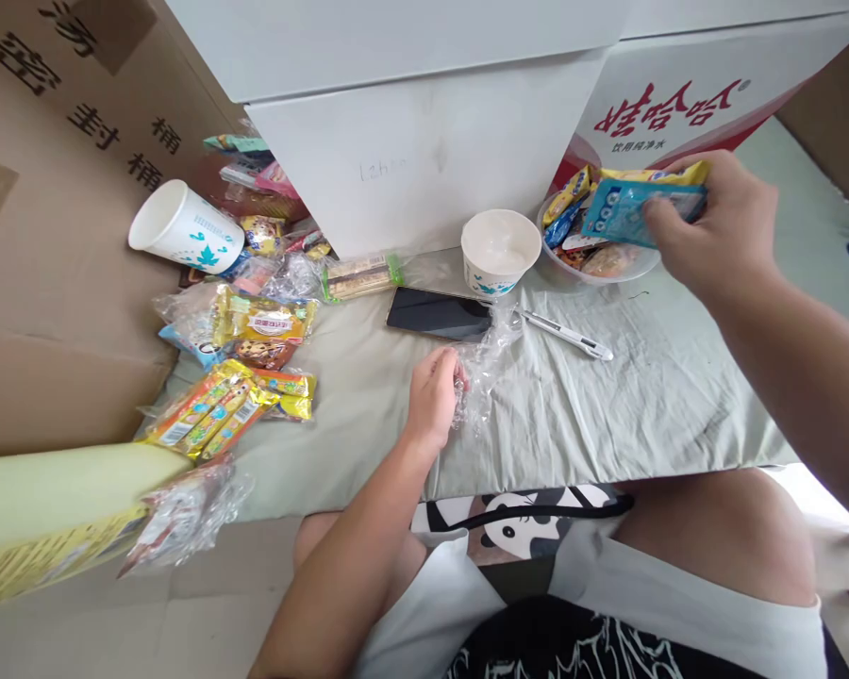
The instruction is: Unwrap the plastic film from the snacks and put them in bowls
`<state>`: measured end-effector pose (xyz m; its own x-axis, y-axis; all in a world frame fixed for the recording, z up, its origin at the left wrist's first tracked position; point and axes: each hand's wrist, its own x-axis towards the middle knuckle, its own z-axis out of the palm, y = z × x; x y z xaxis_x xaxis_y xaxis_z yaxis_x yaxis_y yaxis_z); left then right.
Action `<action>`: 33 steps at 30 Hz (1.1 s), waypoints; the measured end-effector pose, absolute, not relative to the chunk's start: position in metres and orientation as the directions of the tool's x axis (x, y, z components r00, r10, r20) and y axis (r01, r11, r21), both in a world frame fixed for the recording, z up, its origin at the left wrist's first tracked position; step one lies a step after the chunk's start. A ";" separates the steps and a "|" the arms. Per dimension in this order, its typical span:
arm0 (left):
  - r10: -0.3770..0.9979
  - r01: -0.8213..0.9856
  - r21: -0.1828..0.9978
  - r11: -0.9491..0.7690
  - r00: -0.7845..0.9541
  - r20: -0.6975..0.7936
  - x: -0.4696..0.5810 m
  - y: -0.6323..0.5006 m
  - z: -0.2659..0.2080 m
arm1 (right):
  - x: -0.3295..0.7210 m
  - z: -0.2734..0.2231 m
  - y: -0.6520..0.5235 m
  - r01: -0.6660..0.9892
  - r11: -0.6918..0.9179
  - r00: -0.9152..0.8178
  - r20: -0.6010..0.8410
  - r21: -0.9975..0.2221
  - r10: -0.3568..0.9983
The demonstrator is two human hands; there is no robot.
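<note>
My right hand [725, 226] pinches a blue snack packet [619, 212] over the right part of a clear plastic bowl [626, 275]. Behind that packet a yellow packet [690, 175] shows along its top edge; whether the hand grips it too is unclear. Several wrapped snacks lie in the bowl. My left hand [433, 391] is closed on a crinkled clear plastic bag [482, 363] that rests on the cloth. Just beyond this hand lies a black phone [439, 313], its right end partly covered by the bag. A white pen [566, 335] lies right of the bag.
A white paper bowl [501, 253] stands before white boxes [424, 160]. Leftward, a tilted paper cup [184, 226] rests on piled snack packets [265, 321] beside a brown carton [63, 283]. A green-edged wafer pack [360, 277] lies near the phone. The cloth-covered edge [368, 490] is close to my knees.
</note>
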<state>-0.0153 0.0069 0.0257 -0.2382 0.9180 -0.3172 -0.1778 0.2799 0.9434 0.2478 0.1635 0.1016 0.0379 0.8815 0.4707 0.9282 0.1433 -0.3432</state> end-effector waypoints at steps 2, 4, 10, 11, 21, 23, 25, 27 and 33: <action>0.915 -0.183 0.942 0.282 -0.245 -0.321 -0.015 0.007 0.025 | 0.248 0.105 0.156 0.937 0.236 -0.090 0.475 -0.258 0.875; 0.911 -0.180 0.941 0.286 -0.254 -0.325 -0.015 0.006 0.025 | 0.249 0.108 0.151 0.926 0.330 -0.215 0.465 -0.182 0.859; 0.909 -0.182 0.946 0.269 -0.277 -0.311 -0.014 0.006 0.024 | 0.249 0.112 0.142 0.915 0.398 -0.353 0.342 -0.069 0.871; 0.912 -0.181 0.946 0.269 -0.268 -0.311 -0.014 0.006 0.024 | 0.247 0.112 0.142 0.916 0.400 -0.368 0.315 -0.041 0.875; 0.911 -0.172 0.940 0.295 -0.246 -0.331 -0.015 0.005 0.025 | 0.236 0.119 0.143 0.946 0.298 -0.318 0.175 0.130 0.932; 0.913 -0.167 0.939 0.301 -0.236 -0.334 -0.015 0.005 0.025 | 0.234 0.122 0.149 0.934 0.322 -0.343 0.131 0.156 0.930; 0.916 -0.170 0.940 0.297 -0.230 -0.330 -0.015 0.005 0.025 | 0.228 0.125 0.155 0.902 0.369 -0.387 0.042 0.222 0.921; 0.918 -0.183 0.941 0.286 -0.229 -0.324 -0.014 0.006 0.024 | 0.218 0.127 0.164 0.879 0.385 -0.393 -0.031 0.281 0.919; 0.923 -0.216 0.935 0.281 -0.207 -0.325 -0.011 0.007 0.026 | 0.190 0.138 0.198 0.949 0.261 -0.233 -0.166 0.177 0.958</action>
<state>-0.0113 0.0073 0.0264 -0.2073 0.9228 -0.3248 -0.2160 0.2806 0.9352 0.1902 0.1982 0.1384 -0.2326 0.9582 -0.1663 0.9490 0.2611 0.1769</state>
